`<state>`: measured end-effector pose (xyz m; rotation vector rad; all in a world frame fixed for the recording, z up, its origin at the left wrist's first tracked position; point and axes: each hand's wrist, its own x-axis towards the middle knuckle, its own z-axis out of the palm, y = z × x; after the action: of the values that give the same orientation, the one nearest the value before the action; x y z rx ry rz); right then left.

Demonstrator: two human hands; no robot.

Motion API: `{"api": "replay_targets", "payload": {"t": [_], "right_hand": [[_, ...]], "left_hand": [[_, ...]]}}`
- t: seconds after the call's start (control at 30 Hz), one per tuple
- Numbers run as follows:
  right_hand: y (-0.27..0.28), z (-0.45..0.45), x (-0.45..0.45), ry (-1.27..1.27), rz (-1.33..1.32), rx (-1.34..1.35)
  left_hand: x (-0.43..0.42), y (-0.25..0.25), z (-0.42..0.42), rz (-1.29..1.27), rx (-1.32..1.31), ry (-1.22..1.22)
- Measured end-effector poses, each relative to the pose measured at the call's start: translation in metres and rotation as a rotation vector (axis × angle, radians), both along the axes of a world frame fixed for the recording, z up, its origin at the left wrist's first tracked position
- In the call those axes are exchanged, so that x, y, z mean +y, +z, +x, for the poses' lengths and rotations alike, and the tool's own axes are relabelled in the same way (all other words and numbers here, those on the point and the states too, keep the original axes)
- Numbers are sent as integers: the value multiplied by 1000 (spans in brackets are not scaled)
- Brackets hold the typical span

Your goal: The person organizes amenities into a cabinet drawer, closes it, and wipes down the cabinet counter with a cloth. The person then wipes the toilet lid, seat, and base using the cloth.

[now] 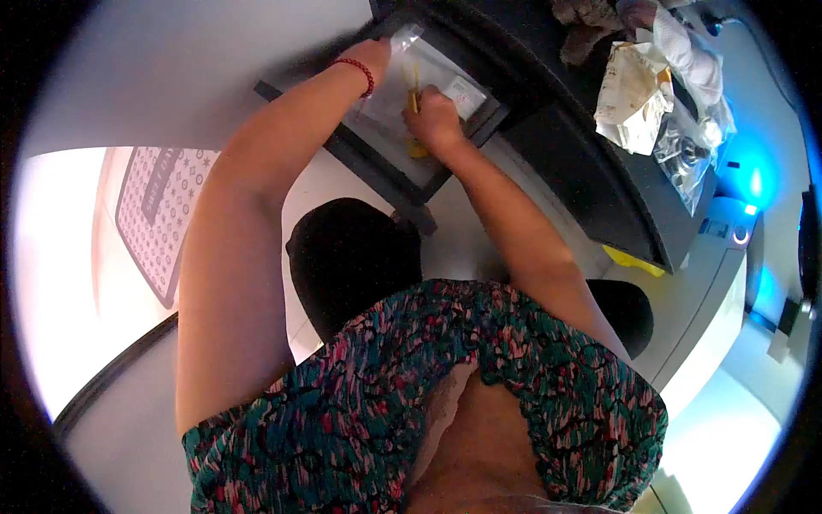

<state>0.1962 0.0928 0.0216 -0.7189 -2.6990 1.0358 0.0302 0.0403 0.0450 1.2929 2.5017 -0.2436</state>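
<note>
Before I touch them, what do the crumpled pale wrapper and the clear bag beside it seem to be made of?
The pale wrapper looks like matt paper, perhaps coated, since its creases are sharp. The clear bag seems thin, glossy plastic: highlights streak it and contents show through.

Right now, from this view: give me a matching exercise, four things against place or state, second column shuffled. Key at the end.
Things
1. bracelet
2. yellow tool
3. crumpled paper
4. patterned mat

Place or state
A. on the dark desk, beside clear plastic
B. out to the left, beyond the left arm
C. around the left wrist
D. gripped in the right hand

Pairs: 1-C, 2-D, 3-A, 4-B
</note>
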Motion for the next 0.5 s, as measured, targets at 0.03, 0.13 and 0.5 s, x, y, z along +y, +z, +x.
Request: {"api": "replay_targets", "payload": {"t": [0.03,0.13,0.5], "right_hand": [[-1,0,-2,-1,-2,1],[-13,1,-6,-4,-15,-67],[21,29,-2,13,76,-10]], "left_hand": [[-1,-2,-2,42,46,-46],[-3,1,1,140,23,-143],[-3,38,34,309,-183,-379]]}}
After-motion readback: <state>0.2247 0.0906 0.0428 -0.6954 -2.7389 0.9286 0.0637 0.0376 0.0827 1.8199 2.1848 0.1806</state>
